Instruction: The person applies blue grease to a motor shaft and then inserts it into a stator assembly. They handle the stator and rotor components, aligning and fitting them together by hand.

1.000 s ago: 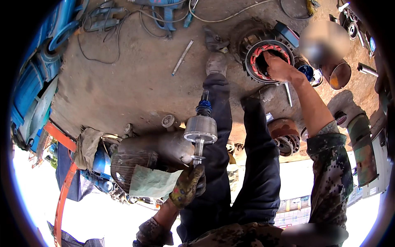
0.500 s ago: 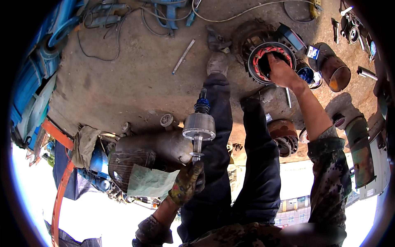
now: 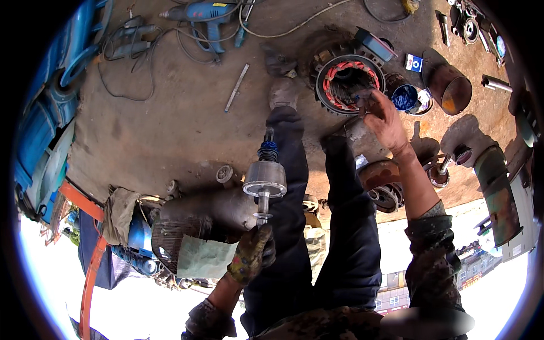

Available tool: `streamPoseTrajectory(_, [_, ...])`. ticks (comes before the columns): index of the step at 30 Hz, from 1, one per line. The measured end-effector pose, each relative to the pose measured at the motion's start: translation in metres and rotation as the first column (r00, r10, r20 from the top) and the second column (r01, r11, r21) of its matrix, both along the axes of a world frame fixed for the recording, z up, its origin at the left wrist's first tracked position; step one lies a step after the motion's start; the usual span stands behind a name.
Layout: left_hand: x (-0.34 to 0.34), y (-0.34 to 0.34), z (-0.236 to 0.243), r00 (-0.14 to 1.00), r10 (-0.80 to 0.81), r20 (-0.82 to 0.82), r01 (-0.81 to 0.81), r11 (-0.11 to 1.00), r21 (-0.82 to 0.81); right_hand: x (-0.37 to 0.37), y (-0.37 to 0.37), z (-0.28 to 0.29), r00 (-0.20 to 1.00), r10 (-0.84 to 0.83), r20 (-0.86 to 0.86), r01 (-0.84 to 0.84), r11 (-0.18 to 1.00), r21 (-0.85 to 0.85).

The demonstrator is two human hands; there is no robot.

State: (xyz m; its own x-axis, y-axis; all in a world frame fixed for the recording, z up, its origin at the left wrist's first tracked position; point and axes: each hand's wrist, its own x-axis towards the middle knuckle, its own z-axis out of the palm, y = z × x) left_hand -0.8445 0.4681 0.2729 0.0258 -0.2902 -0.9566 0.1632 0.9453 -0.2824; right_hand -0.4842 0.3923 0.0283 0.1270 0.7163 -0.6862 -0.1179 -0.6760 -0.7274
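Observation:
My left hand (image 3: 253,255), in a stained work glove, is closed round the lower shaft of a motor rotor (image 3: 265,179). The rotor stands upright above my left leg, its silver core uppermost, with blue grease on the bearing (image 3: 268,151) at its far end. My bare right hand (image 3: 386,120) is at the near right rim of a motor stator (image 3: 352,85) with red-laced windings. Its fingers are bent and apart, thumb away from the others; I make out nothing held. Right of the stator sits an open can of blue grease (image 3: 404,97).
A blue power drill (image 3: 211,22) and cables lie at the far left. A rusty cylinder (image 3: 451,90), a small white-and-blue box (image 3: 413,63) and several hand tools (image 3: 473,28) are at the far right. Rusty round housings (image 3: 382,181) lie by my right leg.
My right hand has come up out of the stator's bore to its near right rim. The view has shifted slightly; my left hand still holds the rotor.

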Motion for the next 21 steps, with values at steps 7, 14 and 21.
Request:
streamPoseTrajectory(7, [0.004,-0.001,-0.006,1.0,-0.022,0.004,0.022,0.999,-0.037,0.0,0.014,-0.046,0.945,-0.166,-0.282,0.182,0.983,0.029])
streamPoseTrajectory(14, [0.001,-0.001,-0.01,0.994,-0.094,0.052,0.096,0.994,-0.051,-0.05,0.022,-0.062,0.494,-0.711,-0.499,0.791,0.607,-0.082])
streamPoseTrajectory(21, [-0.004,0.002,-0.013,0.998,-0.01,0.061,0.016,0.995,-0.1,-0.076,0.012,-0.057,0.431,-0.749,-0.503,0.842,0.534,-0.074])
